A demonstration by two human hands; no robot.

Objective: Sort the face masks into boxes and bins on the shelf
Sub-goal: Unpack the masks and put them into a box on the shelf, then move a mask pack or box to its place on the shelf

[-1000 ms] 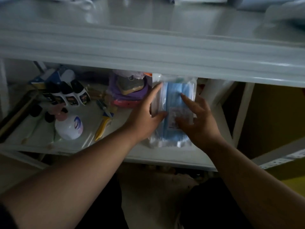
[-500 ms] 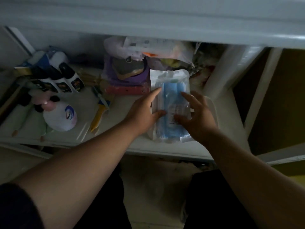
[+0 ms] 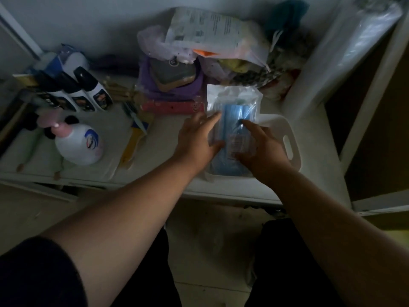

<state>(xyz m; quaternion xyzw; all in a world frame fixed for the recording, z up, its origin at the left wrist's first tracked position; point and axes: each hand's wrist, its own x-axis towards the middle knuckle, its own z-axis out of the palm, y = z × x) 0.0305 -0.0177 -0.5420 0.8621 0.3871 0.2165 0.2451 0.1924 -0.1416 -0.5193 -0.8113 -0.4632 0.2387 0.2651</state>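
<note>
Your way in from the near edge of the shelf (image 3: 221,191) is open. Between the white bottle (image 3: 79,145) at left and the white bin (image 3: 290,138) lies a bare strip of shelf. Far behind the bin, a heap of plastic bags (image 3: 210,38) and a purple pack (image 3: 172,85) block you. At right, the white shelf post (image 3: 345,63) closes that side.

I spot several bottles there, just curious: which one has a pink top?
The round white bottle at the shelf's front left, lying apart from the others. The three slimmer bottles behind it are white with black caps.
</note>
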